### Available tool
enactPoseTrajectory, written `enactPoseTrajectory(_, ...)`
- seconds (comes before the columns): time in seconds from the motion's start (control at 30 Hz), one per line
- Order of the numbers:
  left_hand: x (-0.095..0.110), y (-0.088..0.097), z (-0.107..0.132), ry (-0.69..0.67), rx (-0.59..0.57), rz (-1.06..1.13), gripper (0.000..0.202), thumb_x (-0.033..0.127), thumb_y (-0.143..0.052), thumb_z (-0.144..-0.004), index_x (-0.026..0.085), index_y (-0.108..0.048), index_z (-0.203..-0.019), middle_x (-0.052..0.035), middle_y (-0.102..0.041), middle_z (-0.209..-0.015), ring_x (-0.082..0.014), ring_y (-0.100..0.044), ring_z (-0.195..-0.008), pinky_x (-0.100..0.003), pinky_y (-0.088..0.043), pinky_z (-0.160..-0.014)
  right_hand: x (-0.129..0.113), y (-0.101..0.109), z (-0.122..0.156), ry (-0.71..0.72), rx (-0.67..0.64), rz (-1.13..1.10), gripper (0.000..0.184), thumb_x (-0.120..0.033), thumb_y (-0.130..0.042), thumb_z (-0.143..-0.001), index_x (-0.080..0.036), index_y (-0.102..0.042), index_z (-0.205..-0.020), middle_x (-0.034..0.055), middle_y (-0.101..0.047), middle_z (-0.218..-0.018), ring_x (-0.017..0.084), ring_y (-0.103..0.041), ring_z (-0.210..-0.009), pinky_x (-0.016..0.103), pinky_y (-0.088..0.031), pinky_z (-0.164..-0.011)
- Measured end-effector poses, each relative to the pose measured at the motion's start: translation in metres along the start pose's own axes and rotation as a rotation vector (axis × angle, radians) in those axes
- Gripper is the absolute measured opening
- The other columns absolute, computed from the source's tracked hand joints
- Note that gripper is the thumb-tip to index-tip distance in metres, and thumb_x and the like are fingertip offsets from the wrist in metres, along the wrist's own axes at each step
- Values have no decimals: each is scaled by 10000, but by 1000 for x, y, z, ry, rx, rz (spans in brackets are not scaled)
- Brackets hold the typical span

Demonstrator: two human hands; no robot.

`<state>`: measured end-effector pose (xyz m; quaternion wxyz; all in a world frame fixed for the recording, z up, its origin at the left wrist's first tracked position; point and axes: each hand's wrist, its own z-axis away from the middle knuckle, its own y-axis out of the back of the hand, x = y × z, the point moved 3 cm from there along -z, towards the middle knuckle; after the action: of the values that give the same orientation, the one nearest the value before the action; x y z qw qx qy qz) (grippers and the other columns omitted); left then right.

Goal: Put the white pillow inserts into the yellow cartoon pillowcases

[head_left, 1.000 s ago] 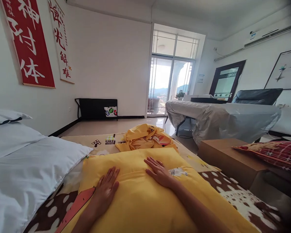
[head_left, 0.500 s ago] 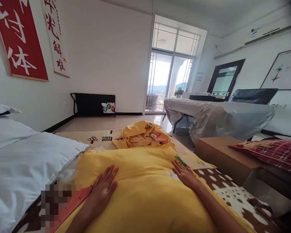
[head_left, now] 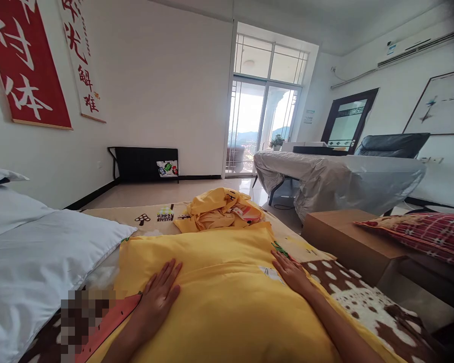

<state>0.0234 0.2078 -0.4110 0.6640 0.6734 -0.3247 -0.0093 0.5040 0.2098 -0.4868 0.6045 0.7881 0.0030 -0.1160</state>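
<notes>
A plump yellow pillow point(head_left: 219, 302) with printed figures lies in front of me on the bed. My left hand point(head_left: 159, 290) rests flat on its left part, fingers stretched out, close to a red watermelon-like print. On the right part, my right hand point(head_left: 290, 269) lies flat too, beside a green leaf print and a small white print. Neither hand grips anything. Just beyond the pillow sits a crumpled heap of yellow cloth point(head_left: 219, 209).
White pillows point(head_left: 79, 247) lie at the left. Under everything spreads a brown-and-white patterned blanket point(head_left: 366, 302). To the right stand a brown box point(head_left: 344, 242), a red plaid cushion point(head_left: 431, 234) and a plastic-covered table point(head_left: 325, 181). A folded black frame point(head_left: 144, 164) leans by the wall.
Both hands stay flat on the pillow in nearly the same places. The whole view has shifted slightly; my right hand looks a touch farther from the leaf print.
</notes>
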Motion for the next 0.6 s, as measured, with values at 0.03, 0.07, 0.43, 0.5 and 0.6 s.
enactPoseTrajectory(0.03,0,0,0,1,-5,2,562,520,-147,-942,322,-131,-1468,33,-85,-1555,-181,-57,-1435,-479,-97,-1164,0,1,0,-5,25,-20,551,-474,-242,-927,-245,-398,-1403,9,-411,-1440,185,-332,-1356,408,-255,-1128)
enactPoseTrajectory(0.07,0,0,0,0,-7,6,562,522,-147,-942,324,-131,-1468,34,-84,-1555,-182,-56,-1435,-481,-94,-1164,0,3,1,-11,50,-38,542,-470,-242,-927,-247,-423,-1387,6,-440,-1422,181,-355,-1344,400,-257,-1128)
enactPoseTrajectory(0.43,-7,-2,5,7,77,-46,559,504,-159,-943,304,-192,-1463,24,-162,-1544,-168,-141,-1424,-448,-180,-1154,-7,18,11,-18,82,-70,512,-417,-256,-910,-229,-525,-1304,19,-507,-1368,163,-402,-1313,357,-274,-1114)
enactPoseTrajectory(0.5,-19,-4,19,17,101,-78,561,501,-180,-939,299,-213,-1461,18,-192,-1538,-165,-161,-1420,-445,-183,-1154,2,26,21,-23,69,-62,504,-419,-282,-893,-239,-540,-1287,17,-498,-1376,178,-386,-1325,382,-289,-1100)
enactPoseTrajectory(0.6,-58,-1,50,84,167,-118,590,524,-238,-912,276,-275,-1446,-7,-252,-1522,-192,-215,-1408,-466,-217,-1139,26,43,39,-91,58,-52,483,-396,-320,-860,-242,-577,-1238,46,-512,-1364,241,-435,-1288,447,-348,-1035)
